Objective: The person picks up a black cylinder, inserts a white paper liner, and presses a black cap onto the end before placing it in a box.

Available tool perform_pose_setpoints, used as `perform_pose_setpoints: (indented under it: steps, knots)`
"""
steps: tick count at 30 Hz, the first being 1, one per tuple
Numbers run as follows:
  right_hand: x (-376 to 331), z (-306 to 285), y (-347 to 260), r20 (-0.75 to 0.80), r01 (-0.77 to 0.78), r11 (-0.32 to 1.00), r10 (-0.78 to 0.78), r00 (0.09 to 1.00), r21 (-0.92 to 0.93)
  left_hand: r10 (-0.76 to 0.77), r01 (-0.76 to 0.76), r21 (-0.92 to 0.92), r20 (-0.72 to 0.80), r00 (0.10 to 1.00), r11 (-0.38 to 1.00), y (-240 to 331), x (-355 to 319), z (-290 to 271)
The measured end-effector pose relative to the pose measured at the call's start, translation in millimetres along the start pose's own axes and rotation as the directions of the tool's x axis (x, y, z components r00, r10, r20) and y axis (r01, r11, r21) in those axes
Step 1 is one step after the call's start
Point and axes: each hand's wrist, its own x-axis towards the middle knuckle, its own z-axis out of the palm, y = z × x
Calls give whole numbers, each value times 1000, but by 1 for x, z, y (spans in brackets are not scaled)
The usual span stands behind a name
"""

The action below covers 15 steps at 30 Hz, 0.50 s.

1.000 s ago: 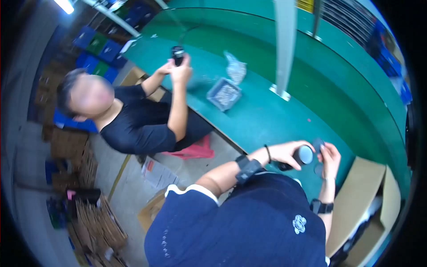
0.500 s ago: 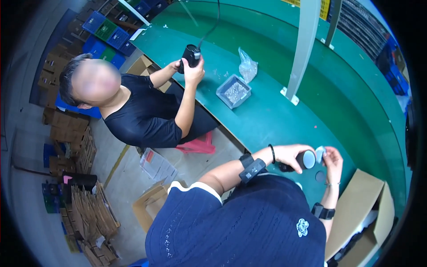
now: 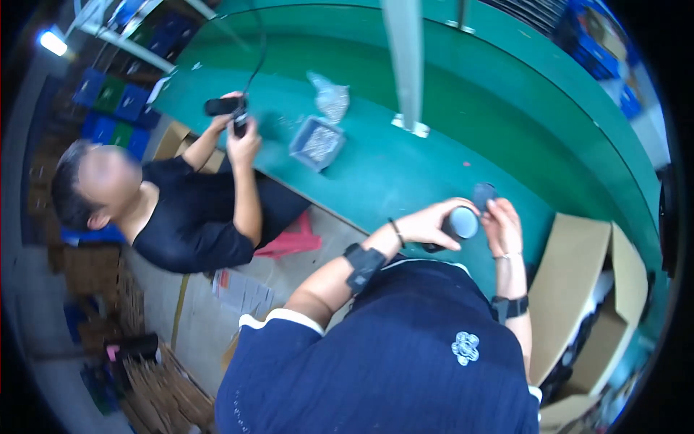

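Observation:
My left hand (image 3: 431, 223) is wrapped round a black cylinder (image 3: 450, 230), and the cylinder's pale grey round end (image 3: 464, 222) faces up. Just to the right, my right hand (image 3: 504, 226) pinches a thin dark grey disc (image 3: 483, 193) between thumb and fingers. The disc is tilted and held slightly beyond the cylinder's end, apart from it. Both hands are over the near edge of the green table (image 3: 376, 188).
Right of my arm stands an open cardboard box (image 3: 567, 289) with dark things inside. Farther left are a grey bin (image 3: 318, 143) of small pieces and a clear bag (image 3: 332, 101). A metal post (image 3: 406, 65) rises behind. At left, a co-worker (image 3: 199, 206) holds a black cylinder (image 3: 219, 106) and a corded tool (image 3: 240, 124).
My right hand held a pale round piece before and now holds a dark disc; the dark disc on the table no longer shows there. The co-worker's cylinder and corded tool are now apart. The view has shifted.

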Motion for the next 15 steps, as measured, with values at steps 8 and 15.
perform_pose_setpoints:
  steps: [8,15]
  knots:
    - [4,11,10,22,38,997,-39,999,68,-79,73,-90,-56,995,993,0,4,-3]
    - [-6,1,5,145,-33,988,55,988,-149,-70,64,-81,-72,995,995,2,1,-3]
